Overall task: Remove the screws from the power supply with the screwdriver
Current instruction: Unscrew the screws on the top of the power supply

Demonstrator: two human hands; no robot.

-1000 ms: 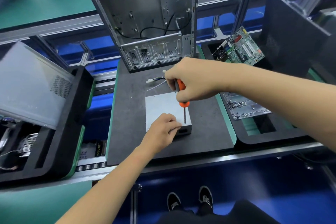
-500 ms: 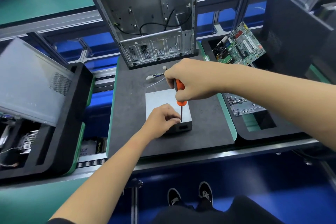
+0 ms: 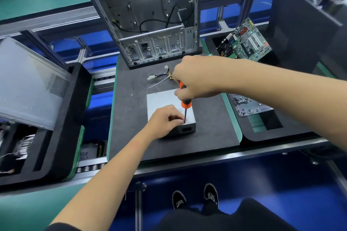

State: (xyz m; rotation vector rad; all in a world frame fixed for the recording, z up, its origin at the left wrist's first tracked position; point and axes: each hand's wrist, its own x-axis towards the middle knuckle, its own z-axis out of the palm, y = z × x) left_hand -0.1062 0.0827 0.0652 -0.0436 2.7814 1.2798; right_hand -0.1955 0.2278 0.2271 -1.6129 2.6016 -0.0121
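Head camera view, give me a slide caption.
Right hand drives orange screwdriver into power supply; left hand steadies it.

Your left hand [image 3: 165, 118] covers the power supply's [image 3: 163, 102] near-left corner, your right hand [image 3: 197, 77] hides most of the screwdriver [image 3: 185, 104] handle, and the screw itself is too small to tell.
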